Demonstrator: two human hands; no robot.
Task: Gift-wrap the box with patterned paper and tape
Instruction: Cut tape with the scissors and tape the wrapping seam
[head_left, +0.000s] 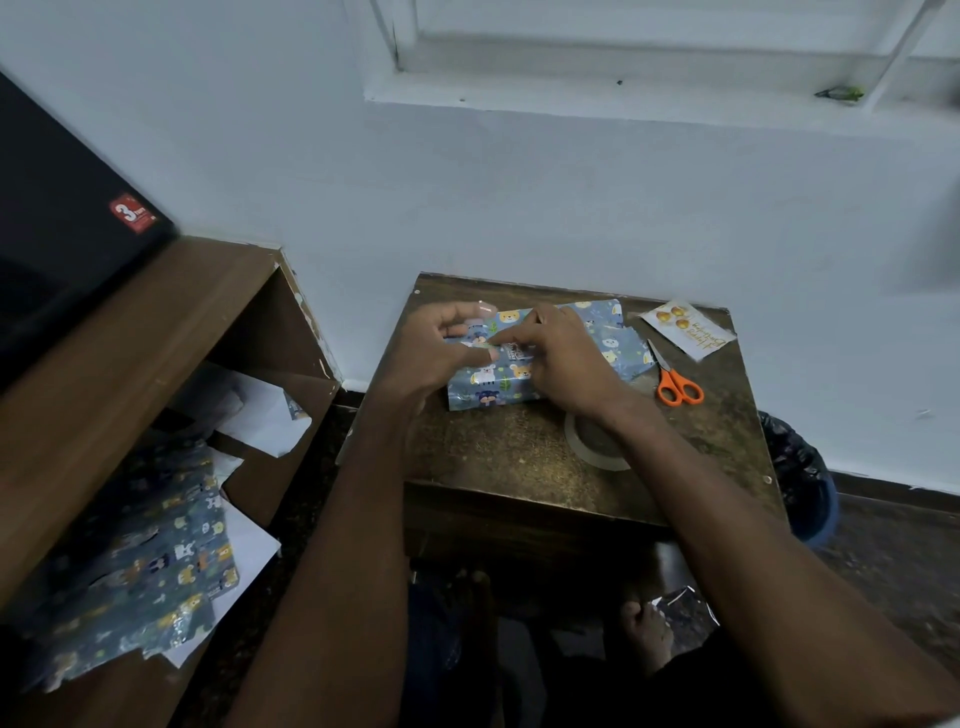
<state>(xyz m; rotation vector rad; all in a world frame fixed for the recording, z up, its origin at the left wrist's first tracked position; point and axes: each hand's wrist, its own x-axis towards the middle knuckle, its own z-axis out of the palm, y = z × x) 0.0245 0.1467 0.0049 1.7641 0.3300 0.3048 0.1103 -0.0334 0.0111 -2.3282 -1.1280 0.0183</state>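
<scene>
Left hand (439, 345): reaches in from lower left, forearm stretched over the near table edge; fingers curled above the left end of the box, thumb and forefinger pinching what looks like a short clear strip of tape (483, 307), though blur leaves that unsure.
Right hand (558, 358): comes in from lower right, forearm crossing above the tape roll; lies palm down on the box top, fingers bent, fingertips pressing the paper near the middle seam, holding the fold down.
Box (491, 382): sits at the far middle of the table, covered in blue paper printed with bears and other animals; front face and left part in view, right part hidden under the right hand.
Loose paper flap (621, 343): same print, spread flat on the table just right of the box, partly behind the right wrist.
Table (498, 452): small, dark brown, worn top, set against a pale wall.
Tape roll (597, 441): clear, flat on the table near the box, partly covered by the right forearm.
Scissors (675, 382): orange handles, lying right of the flap, blades pointing away.
Birthday card (688, 327): at the far right corner, apart from the scissors.
Shelf unit (156, 322): brown, to the left, holding more printed wrapping sheets (156, 561) and white paper.
</scene>
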